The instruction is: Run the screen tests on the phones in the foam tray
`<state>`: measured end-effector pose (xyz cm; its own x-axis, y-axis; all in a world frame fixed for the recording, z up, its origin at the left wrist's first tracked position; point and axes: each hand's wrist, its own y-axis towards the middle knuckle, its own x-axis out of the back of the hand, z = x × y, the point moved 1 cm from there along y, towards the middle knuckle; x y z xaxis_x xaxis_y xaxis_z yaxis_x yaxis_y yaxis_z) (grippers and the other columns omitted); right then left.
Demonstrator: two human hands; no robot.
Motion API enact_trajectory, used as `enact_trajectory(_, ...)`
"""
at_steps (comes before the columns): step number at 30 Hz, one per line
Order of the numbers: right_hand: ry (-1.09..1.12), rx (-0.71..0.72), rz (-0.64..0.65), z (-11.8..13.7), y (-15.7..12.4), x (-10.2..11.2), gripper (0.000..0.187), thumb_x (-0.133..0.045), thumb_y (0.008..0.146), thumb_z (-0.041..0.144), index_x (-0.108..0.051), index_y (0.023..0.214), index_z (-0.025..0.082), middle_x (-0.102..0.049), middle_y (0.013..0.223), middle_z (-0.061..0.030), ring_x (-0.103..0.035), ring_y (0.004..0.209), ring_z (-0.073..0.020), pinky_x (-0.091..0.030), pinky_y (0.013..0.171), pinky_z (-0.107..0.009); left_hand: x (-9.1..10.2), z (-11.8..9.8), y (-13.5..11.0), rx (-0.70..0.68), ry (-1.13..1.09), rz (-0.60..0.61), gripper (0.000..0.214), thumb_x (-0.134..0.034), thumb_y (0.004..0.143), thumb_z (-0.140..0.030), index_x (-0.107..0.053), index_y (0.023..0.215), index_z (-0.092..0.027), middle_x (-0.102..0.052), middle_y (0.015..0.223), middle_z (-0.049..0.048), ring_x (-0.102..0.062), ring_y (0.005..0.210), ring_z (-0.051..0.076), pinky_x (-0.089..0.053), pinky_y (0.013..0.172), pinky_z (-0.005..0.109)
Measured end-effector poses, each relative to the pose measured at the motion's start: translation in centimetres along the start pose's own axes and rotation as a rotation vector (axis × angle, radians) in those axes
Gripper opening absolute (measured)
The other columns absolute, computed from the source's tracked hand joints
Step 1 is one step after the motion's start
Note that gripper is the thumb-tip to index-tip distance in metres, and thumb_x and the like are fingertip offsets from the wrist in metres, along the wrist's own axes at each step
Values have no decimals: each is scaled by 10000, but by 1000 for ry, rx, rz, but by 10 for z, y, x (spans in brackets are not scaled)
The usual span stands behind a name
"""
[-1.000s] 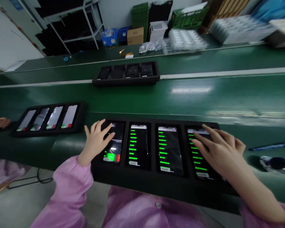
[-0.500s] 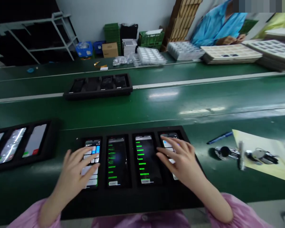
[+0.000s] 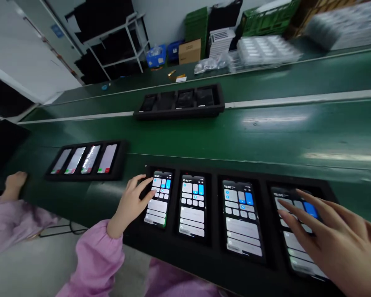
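Note:
In front of me lies a black tray [image 3: 214, 206] with several lit smartphones in its slots, each showing a control panel screen. My left hand [image 3: 134, 198] is open at the leftmost smartphone [image 3: 156, 206], fingertips over the upper part of its screen. At the right end, my right hand [image 3: 334, 231] is open with spread fingers over the rightmost smartphone [image 3: 299, 251], covering part of its display. Between my hands lie two more, a smartphone [image 3: 192, 214] on the left and a smartphone [image 3: 243, 227] on the right. Whether my fingertips press the glass I cannot tell.
Left of my tray lies another black tray [image 3: 122, 159] of lit phones, near a co-worker's hand [image 3: 16, 180]. Across the green bench, a black tray [image 3: 221, 99] holds dark phones. Behind stand clear plastic trays [image 3: 266, 51], a cardboard box [image 3: 190, 51] and a blue bin [image 3: 156, 57].
The view has swung left. The two middle phones have gone from dark screens with green text to control panel screens. Both my hands stay over the end phones.

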<state>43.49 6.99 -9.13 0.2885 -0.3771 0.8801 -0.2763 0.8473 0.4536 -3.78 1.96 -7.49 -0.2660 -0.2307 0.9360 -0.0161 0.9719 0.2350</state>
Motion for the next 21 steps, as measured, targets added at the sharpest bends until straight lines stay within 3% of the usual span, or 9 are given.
enact_trajectory(4, -20, 47, -27, 1, 6, 4, 540, -325, 1077, 558, -776, 1108, 263, -711, 1320, -168, -638, 1205, -469, -448, 896, -645, 0, -2, -4, -1, -12, 14, 387, -537, 1054, -483, -692, 1372, -326, -562, 1430, 107, -565, 1330, 295, -571, 1065, 473)
enact_trajectory(7, -82, 60, -25, 12, 19, 11, 565, -309, 1094, 539, -787, 1027, 245, -725, 1289, -171, -645, 1192, -448, -425, 926, -644, -3, -2, -5, -8, -30, 17, 391, -539, 1050, -500, -713, 1352, -323, -546, 1433, 116, -555, 1334, 318, -588, 1033, 487)
enact_trajectory(11, -91, 163, -55, 48, 37, 15, 410, -420, 1103, 441, -795, 1100, 276, -707, 1369, -116, -637, 1212, -345, -379, 1022, -577, -5, 2, -5, -21, -28, 10, 412, -511, 1057, -506, -719, 1351, -307, -536, 1436, 135, -561, 1321, 335, -596, 1012, 509)
enact_trajectory(15, -10, 250, 29, 80, 46, 2, 351, -468, 1103, 418, -792, 1145, 288, -677, 1441, -98, -612, 1253, -298, -364, 1048, -525, -1, 3, -4, -48, 4, 14, 426, -489, 1063, -507, -713, 1361, -301, -556, 1423, 144, -573, 1307, 334, -575, 1037, 546)
enact_trajectory(19, -9, 250, 48, 84, 45, -12, 330, -499, 1090, 406, -802, 1085, 275, -684, 1430, -105, -602, 1259, -312, -361, 1046, -535, 0, -21, 0, -79, 83, -19, 389, -508, 1058, -493, -737, 1315, -311, -592, 1428, 150, -501, 1399, 394, -377, 1171, 746)
enact_trajectory(21, -6, 258, 35, 81, 44, -15, 322, -502, 1088, 393, -799, 1080, 269, -698, 1408, -104, -605, 1248, -307, -368, 1040, -529, -3, -42, 4, -155, 119, -18, 362, -519, 1061, -465, -729, 1320, -323, -605, 1439, 139, -497, 1410, 387, -316, 1192, 778)
